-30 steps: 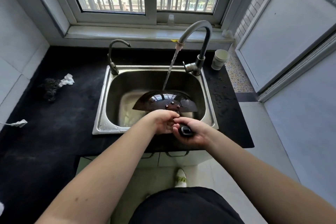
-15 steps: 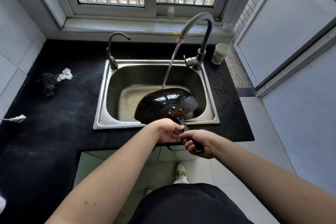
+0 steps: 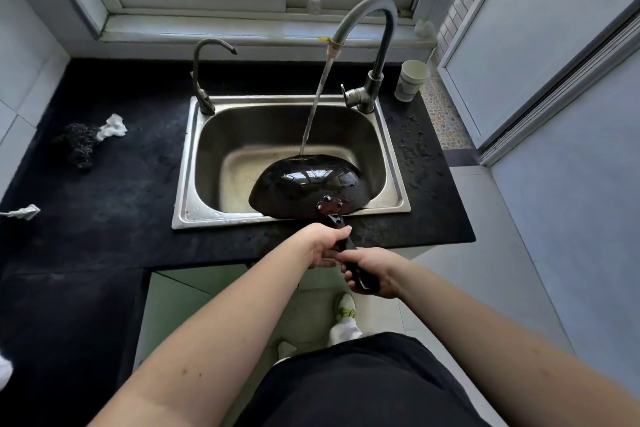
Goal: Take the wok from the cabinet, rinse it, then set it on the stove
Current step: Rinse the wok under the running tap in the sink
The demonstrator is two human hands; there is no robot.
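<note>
The black wok (image 3: 304,185) is tipped on its side over the front of the steel sink (image 3: 194,163), its glossy wet underside facing me. Water streams from the tall tap (image 3: 374,45) onto the wok's far rim. The wok's black handle (image 3: 341,236) sticks out over the counter's front edge. My left hand (image 3: 325,243) grips the handle close to the wok. My right hand (image 3: 372,276) grips the handle's end, just below and to the right of the left hand. No stove is in view.
A small second tap (image 3: 204,80) stands at the sink's back left. A paper cup (image 3: 410,80) sits on the black counter (image 3: 114,204) at the back right. A steel scourer (image 3: 78,146) and crumpled white paper (image 3: 112,126) lie on the left. Green cabinet doors (image 3: 173,308) are below.
The wok has been pulled toward me and tilted, so its underside now faces up and the handle extends past the counter edge. Both hands moved back with it, the right sliding to the handle's end.
</note>
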